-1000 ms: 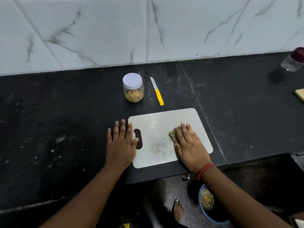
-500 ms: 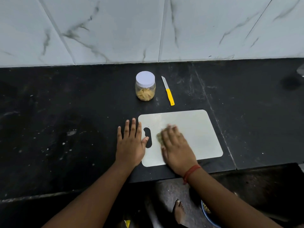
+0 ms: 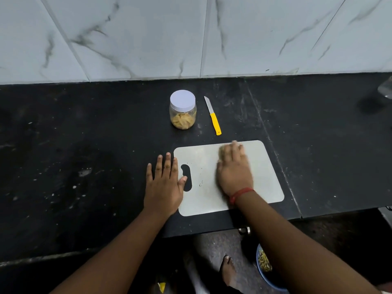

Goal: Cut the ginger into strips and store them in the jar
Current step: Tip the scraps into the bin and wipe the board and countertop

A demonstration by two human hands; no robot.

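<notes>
A clear jar (image 3: 182, 111) with a white lid stands closed on the black counter, with ginger strips in its lower part. Right of it lies a small knife (image 3: 213, 115) with a yellow handle. A pale cutting board (image 3: 269, 177) lies at the counter's front edge. My right hand (image 3: 233, 168) lies flat on the board, blurred, pressing a small greenish cloth or pad (image 3: 221, 150) that peeks out under its fingertips. My left hand (image 3: 164, 183) rests flat on the counter at the board's left edge, thumb beside the handle slot.
A marble-tiled wall (image 3: 191, 35) backs the counter. A glass object (image 3: 385, 89) shows at the far right edge. Below the counter, a blue bowl (image 3: 267, 270) with scraps sits on the floor beside a bare foot (image 3: 229, 272).
My right hand has slid with the pad from the board's left-middle up toward its far edge, after first sweeping leftward. My left hand has stayed flat at the board's left edge.
</notes>
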